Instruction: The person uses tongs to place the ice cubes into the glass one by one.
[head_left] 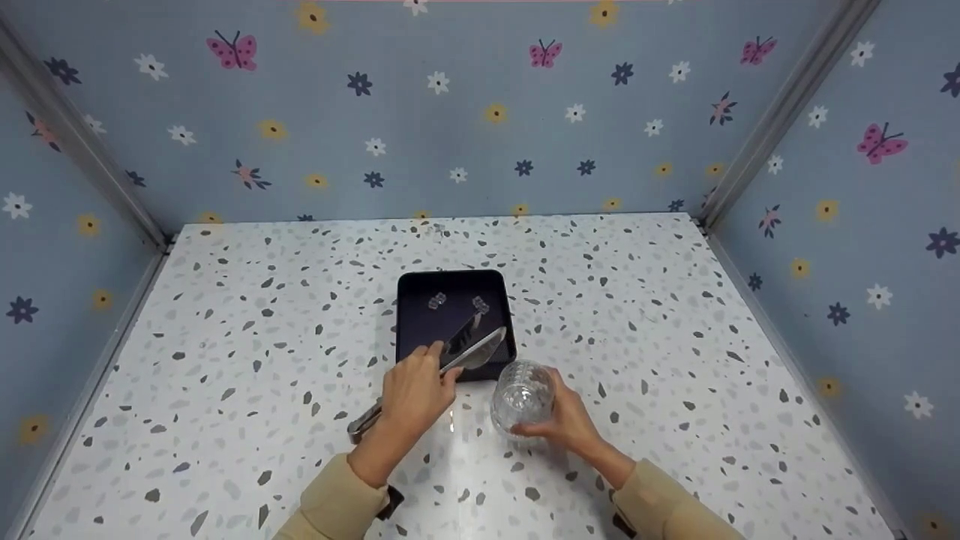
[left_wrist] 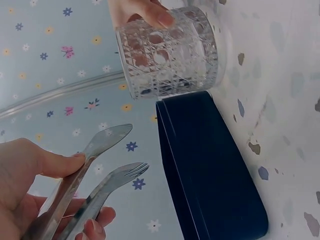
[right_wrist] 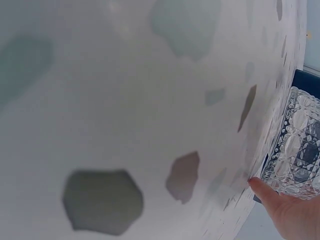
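My left hand grips metal tongs, thumb on one arm and fingers round the other. The tongs' two ends stand apart over a dark rectangular tray. In the left wrist view one tong end is spoon-like and the other is pronged, with nothing between them. Two small clusters of clear, ice-like pieces lie in the tray: a left cluster and a right cluster, the latter close to the tong tips. My right hand holds a clear patterned glass by its side, at the tray's near right corner.
A white speckled table surrounds the tray. Behind it rises a blue wall printed with flowers and butterflies, and similar panels stand at the left and right. Metal posts mark the back corners.
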